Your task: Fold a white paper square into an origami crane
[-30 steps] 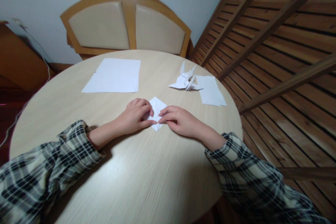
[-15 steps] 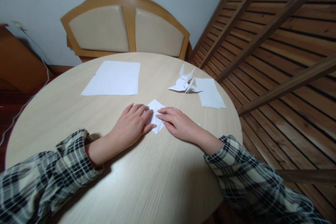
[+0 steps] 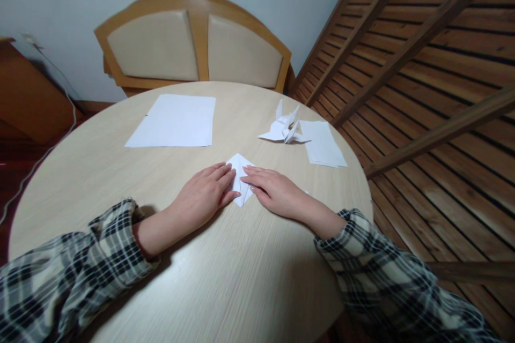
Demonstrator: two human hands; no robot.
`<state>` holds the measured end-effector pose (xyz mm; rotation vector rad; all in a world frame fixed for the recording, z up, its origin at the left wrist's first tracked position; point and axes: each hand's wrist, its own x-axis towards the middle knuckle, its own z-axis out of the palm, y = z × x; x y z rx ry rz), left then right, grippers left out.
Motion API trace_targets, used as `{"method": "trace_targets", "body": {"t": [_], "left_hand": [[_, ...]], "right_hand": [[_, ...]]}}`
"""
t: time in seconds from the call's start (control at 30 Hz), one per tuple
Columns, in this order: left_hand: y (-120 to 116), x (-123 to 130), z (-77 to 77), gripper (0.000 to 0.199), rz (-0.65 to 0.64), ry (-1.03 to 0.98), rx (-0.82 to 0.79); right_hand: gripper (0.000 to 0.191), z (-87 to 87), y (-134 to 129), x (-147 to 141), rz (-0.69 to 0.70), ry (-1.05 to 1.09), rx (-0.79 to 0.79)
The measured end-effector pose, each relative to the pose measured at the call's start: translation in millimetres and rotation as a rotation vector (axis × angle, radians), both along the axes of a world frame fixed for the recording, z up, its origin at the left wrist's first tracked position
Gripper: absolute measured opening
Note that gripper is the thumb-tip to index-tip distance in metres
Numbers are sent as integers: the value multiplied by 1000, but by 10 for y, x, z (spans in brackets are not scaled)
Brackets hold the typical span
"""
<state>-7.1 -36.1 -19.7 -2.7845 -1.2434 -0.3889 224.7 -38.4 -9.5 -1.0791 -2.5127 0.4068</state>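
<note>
Head view shows us the round table (image 3: 225,268), bearing white sheets (image 3: 173,120) at far left. We rest our left hand (image 3: 207,187) and right hand (image 3: 277,190), loosely outstretched, on opposite sides of the folded paper (image 3: 238,163), lying between them.

On table (image 3: 225,268): folded paper (image 3: 238,161) between 2 hands (image 3: 206,188) | sheets (image 3: 173,122) behind, left | origami (image 3: 278,128) behind, right, beside slips (image 3: 325,144)

Flat white folded paper (image 3: 243,187), diamond-shaped
</note>
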Motion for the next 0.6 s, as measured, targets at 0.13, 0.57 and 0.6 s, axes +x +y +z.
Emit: {"method": "trace_targets", "body": {"t": [0.13,0.57,0.6], "left_hand": [[7,4,6,54,-4,11,2],[24,11,54,49,-16,19,21],[26,12,59,48,-17,13,14]], "right_hand": [[39,-7,4,3,0,4,-5],[42,-13,-3,-7,-40,-11,-14],[43,-12,-7,-21,-58,-14,-13]]}}
